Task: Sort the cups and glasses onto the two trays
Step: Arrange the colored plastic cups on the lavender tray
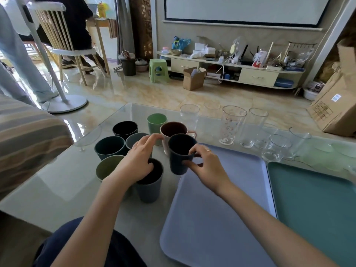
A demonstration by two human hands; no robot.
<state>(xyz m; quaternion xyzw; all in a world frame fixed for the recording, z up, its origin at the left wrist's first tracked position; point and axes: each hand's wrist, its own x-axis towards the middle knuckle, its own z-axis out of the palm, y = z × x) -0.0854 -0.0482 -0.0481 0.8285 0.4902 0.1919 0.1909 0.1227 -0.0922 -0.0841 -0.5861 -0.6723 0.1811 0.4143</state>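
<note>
My right hand (208, 166) pinches a dark blue cup (179, 151) between thumb and index finger, at the far left corner of the lavender tray (221, 209). Beside that tray on the right lies the teal tray (317, 199); neither tray holds anything. My left hand (138, 158) hovers over the cluster of cups with relaxed fingers, its thumb above the slate cup (150, 189) and its fingertips near the pink mug (173, 129). Around them stand a green cup (156, 120), a black cup (124, 128), a dark teal cup (109, 146), a grey cup (134, 138) and an olive cup (107, 166). Several clear glasses (233, 124) stand behind the trays.
Everything rests on a glass-topped table (67, 180) whose far edge runs just behind the glasses. A striped sofa arm (28, 135) lies to the left. Beyond the table are a fan base (65, 105), a cardboard box (335, 105) and a person's legs (25, 64).
</note>
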